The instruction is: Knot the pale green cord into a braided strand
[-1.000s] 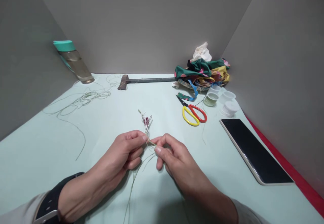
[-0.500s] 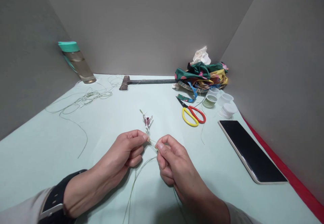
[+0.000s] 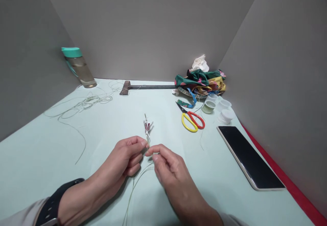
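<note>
My left hand [image 3: 131,153] pinches thin green cord just below a small ornament [image 3: 147,127] of white, silvery and dark red parts, which points away from me. Close beside it on the right, my right hand [image 3: 170,168] has its index finger stretched toward the left fingertips, with the thumb lower and a gap between them. The index finger touches the cord near the pinch. Loose green cord [image 3: 133,190] trails from the hands down to the near edge of the view. Exactly how the strands cross between the fingertips is too small to tell.
Scissors [image 3: 192,121], spools [image 3: 208,106] and a phone [image 3: 251,157] lie on the right. Bunched patterned fabric [image 3: 201,81] is at the back right, with a hammer [image 3: 125,87] left of it. Tangled cord [image 3: 89,102] and a bottle [image 3: 83,70] are on the left.
My right index finger has extended and moved left to the left fingertips, and the right thumb has parted from it. The view has shifted slightly.
</note>
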Available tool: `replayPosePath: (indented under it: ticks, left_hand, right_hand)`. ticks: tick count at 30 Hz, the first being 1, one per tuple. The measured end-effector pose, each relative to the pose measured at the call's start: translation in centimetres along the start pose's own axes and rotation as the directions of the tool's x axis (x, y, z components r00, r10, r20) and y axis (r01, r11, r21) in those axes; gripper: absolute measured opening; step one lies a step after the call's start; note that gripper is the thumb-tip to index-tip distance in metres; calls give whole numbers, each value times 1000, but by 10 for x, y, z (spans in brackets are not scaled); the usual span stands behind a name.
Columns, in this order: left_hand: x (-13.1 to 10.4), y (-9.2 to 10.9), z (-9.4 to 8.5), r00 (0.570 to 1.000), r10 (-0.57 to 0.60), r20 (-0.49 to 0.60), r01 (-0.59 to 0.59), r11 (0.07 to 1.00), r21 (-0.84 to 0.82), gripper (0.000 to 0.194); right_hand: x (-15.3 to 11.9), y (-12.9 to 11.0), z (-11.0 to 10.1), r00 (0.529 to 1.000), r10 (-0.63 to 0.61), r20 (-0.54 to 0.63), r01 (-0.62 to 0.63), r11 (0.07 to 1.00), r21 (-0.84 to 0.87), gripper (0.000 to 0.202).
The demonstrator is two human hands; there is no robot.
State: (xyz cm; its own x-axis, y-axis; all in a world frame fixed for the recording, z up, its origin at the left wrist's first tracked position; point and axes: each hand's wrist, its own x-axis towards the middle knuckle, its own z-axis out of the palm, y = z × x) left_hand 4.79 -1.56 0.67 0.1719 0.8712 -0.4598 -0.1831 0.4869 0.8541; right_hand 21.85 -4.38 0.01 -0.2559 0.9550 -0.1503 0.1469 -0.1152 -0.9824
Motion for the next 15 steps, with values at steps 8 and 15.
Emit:
replayPosePath:
  ticks: [8,15]
  left_hand:
    - [-3,-3,-3,999,32,43,-34,998,49,41]
    - [-1,1,-7,998,-14,63,5,991,134,36]
  right_hand:
    - [-7,7,5,991,-117,59,131,921,-367,49]
    - [-8,8,9,979,-135,152,197,808,-556,50]
